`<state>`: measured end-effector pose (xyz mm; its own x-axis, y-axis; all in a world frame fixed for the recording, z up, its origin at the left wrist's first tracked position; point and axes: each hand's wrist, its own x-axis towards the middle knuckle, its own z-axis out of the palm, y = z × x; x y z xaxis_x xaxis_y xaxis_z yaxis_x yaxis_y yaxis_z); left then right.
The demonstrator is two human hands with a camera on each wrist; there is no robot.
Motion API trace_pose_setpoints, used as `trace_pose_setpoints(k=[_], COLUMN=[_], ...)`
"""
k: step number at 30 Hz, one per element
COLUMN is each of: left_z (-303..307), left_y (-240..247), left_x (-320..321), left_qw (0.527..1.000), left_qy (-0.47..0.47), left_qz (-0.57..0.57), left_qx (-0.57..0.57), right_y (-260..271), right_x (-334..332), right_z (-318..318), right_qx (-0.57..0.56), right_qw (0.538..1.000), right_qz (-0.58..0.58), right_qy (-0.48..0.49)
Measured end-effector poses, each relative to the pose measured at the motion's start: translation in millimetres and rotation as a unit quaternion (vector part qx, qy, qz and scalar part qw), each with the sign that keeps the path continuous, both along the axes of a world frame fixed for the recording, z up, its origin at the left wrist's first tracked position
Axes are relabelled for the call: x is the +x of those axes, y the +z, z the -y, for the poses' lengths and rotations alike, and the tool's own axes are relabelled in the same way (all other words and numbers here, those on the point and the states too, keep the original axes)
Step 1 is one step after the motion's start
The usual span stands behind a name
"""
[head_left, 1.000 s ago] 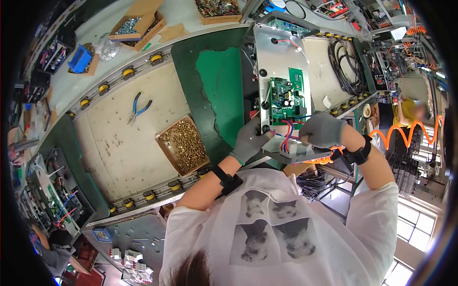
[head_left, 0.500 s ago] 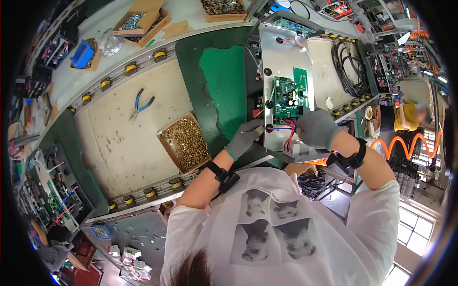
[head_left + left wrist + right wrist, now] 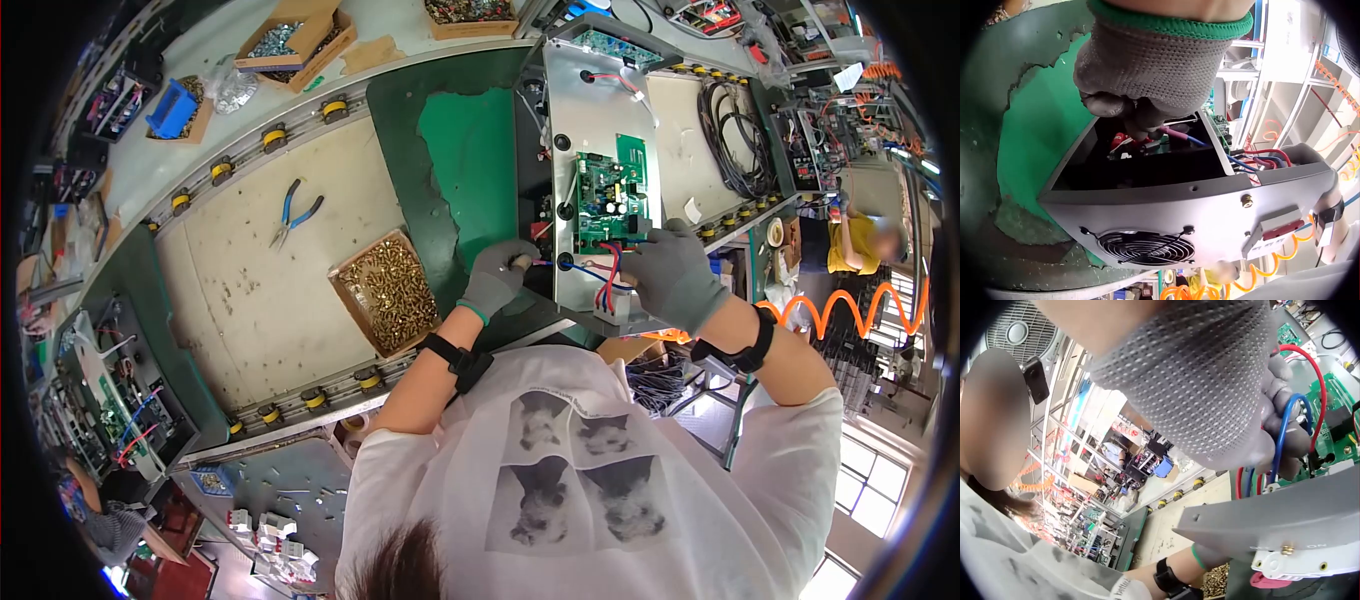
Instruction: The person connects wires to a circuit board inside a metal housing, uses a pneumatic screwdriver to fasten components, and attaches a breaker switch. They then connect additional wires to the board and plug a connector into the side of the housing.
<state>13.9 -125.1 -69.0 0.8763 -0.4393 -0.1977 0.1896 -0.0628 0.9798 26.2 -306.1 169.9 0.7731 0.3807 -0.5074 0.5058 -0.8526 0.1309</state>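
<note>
The gray-gloved left hand (image 3: 497, 278) is at the left side of a metal chassis and pinches the end of a blue wire with a purple sleeve (image 3: 1175, 133). That wire crosses the chassis plate (image 3: 575, 110). Over the plate's lower right edge, the gloved right hand (image 3: 675, 275) has its fingers curled at red and blue wires (image 3: 1285, 434), beside the green circuit board (image 3: 600, 195). A fan grille (image 3: 1146, 247) and a white switch block (image 3: 1291, 565) sit on the chassis's end panel. The right fingertips are partly hidden behind wires.
Left of the chassis are a green mat (image 3: 465, 170), a box of brass screws (image 3: 385, 295) and blue-handled pliers (image 3: 292, 215). A black cable coil (image 3: 735, 140) lies to the right. An orange coiled hose (image 3: 850, 310) hangs near the right arm.
The left hand drew back from over the plate to the chassis's left side, and the blue wire now stretches towards it. The right hand moved slightly right. The pliers and screw box look unmoved.
</note>
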Motion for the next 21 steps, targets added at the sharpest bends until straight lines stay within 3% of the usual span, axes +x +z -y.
trace_pose_setpoints(k=[2, 4, 6, 9, 11, 13, 15, 21], left_z=[3, 8, 13, 16, 17, 17, 19, 29], left_y=[8, 11, 12, 34, 42, 44, 44, 40], left_x=[6, 6, 3, -1, -3, -2, 5, 7], left_qw=[0.999, 0.996, 0.957, 0.935, 0.938, 0.939, 0.949, 0.971], left_qy=[-0.014, -0.027, -0.048, -0.057, -0.031, -0.004, -0.066, -0.074], left_qz=[0.003, 0.007, -0.141, -0.214, -0.236, -0.259, -0.212, -0.17], left_qx=[-0.041, -0.082, -0.249, -0.279, -0.254, -0.228, -0.222, -0.154], right_y=[1, -4, -12, -22, -22, -31, -32, -36], right_x=[6, 12, 13, 11, 13, 11, 11, 8], right_z=[-9, -11, -10, -7, -10, -5, -5, 4], right_qx=[-0.034, -0.07, -0.106, -0.116, -0.101, -0.079, -0.057, -0.046], right_qw=[0.993, 0.986, 0.976, 0.979, 0.973, 0.981, 0.987, 0.984], right_qz=[-0.08, -0.12, -0.159, -0.146, -0.164, -0.145, -0.126, -0.149], right_qy=[-0.078, -0.091, -0.107, -0.087, -0.124, -0.101, -0.083, -0.088])
